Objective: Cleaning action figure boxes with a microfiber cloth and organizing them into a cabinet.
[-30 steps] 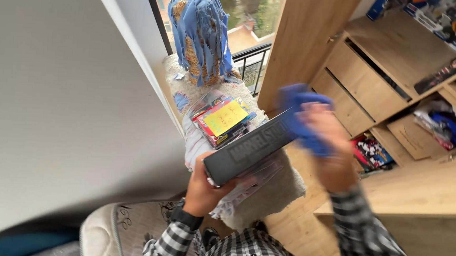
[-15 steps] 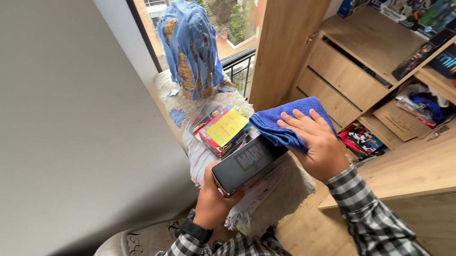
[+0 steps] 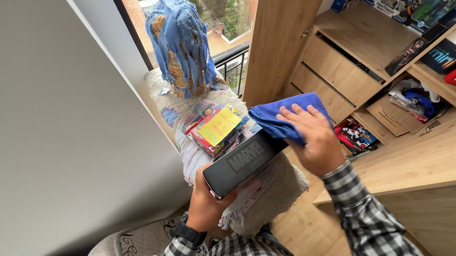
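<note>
Left hand [image 3: 206,203] grip clamps the black box [image 3: 241,166] near end; right hand [image 3: 312,138] grip presses blue cloth [image 3: 276,118] on the far end, wiping unfinished

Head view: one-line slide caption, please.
Left hand grips a dark box while the right hand presses a blue cloth on its far end, beside wooden shelves.
</note>
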